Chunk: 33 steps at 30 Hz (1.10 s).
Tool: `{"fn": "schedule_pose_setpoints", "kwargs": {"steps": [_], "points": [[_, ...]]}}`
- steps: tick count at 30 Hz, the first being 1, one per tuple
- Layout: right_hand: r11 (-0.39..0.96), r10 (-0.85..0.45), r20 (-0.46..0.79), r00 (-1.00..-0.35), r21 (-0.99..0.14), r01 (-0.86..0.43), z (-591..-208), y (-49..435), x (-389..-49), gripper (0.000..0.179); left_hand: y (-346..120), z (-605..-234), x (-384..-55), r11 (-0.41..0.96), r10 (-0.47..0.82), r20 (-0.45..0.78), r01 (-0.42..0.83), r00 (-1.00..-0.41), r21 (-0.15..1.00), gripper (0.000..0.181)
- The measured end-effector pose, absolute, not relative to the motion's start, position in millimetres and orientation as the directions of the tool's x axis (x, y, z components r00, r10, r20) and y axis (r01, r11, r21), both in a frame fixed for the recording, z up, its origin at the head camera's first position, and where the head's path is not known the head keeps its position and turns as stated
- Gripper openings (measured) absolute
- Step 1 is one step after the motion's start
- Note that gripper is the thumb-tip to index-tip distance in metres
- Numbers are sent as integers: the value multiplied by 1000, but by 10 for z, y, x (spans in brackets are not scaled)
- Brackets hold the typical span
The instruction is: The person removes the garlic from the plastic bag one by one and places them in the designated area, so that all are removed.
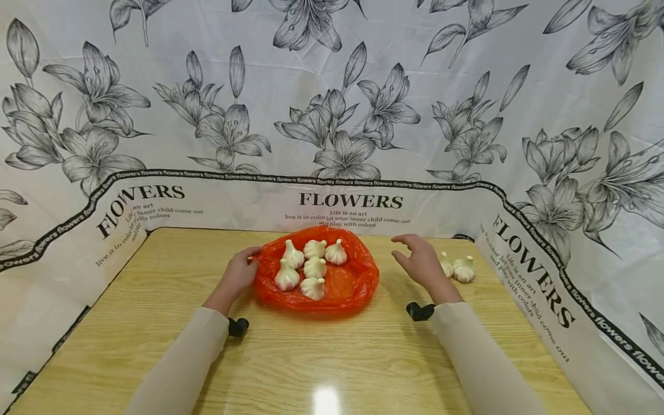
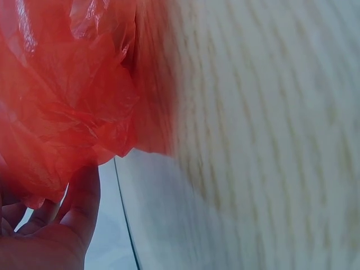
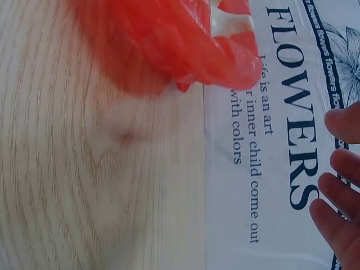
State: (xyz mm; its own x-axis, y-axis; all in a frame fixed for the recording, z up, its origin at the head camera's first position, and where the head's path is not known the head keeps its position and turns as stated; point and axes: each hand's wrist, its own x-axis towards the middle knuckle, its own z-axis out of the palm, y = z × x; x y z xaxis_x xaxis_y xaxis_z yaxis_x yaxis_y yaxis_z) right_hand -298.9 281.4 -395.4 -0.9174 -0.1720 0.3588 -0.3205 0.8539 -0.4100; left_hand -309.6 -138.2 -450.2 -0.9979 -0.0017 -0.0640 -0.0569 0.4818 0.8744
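A red plastic bag [image 1: 339, 285] lies spread wide on the table, its rim rolled into a rough ring. Several garlic bulbs [image 1: 314, 267] sit inside it, mostly in its left half. At the bag's left edge, my left hand [image 1: 241, 275] pinches the rim. The left wrist view shows its fingers [image 2: 84, 202] at the crumpled red plastic [image 2: 67, 107], partly hidden beneath it. My right hand [image 1: 419, 262] is held apart from the bag, off its right side, with thumb and fingers spread and nothing between them. Two more garlic bulbs [image 1: 464, 269] lie just beyond it, one partly hidden by the hand.
The wood-grain table [image 1: 332, 351] carries everything. A white cloth printed with flowers [image 1: 353, 202] stands behind the table and along both sides. Each wrist wears a small black camera, the left camera [image 1: 238, 327] and the right camera [image 1: 419, 311] both close above the tabletop.
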Motion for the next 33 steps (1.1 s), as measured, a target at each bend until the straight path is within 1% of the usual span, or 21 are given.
{"fn": "schedule_pose_setpoints", "kwargs": {"steps": [5, 19, 27, 33], "points": [[847, -192, 344, -919, -414, -332, -3946, 2689, -2963, 34, -1379, -4489, -3095, 492, -3, -65, -58, -998, 869, 44], [802, -250, 363, -898, -442, -402, -4010, 2310, -2940, 33, -1377, -4484, -3114, 497, 4, -58, -48, -998, 866, 43], [760, -289, 353, -890, -481, -438, -4062, 2106, -2877, 34, -1383, -4486, -3098, 487, 1, -57, -50, -998, 872, 43], [737, -289, 358, -888, -509, -445, -4119, 1994, -2852, 34, -1380, -4473, -3090, 484, -2, -64, -57, -998, 873, 43]]}}
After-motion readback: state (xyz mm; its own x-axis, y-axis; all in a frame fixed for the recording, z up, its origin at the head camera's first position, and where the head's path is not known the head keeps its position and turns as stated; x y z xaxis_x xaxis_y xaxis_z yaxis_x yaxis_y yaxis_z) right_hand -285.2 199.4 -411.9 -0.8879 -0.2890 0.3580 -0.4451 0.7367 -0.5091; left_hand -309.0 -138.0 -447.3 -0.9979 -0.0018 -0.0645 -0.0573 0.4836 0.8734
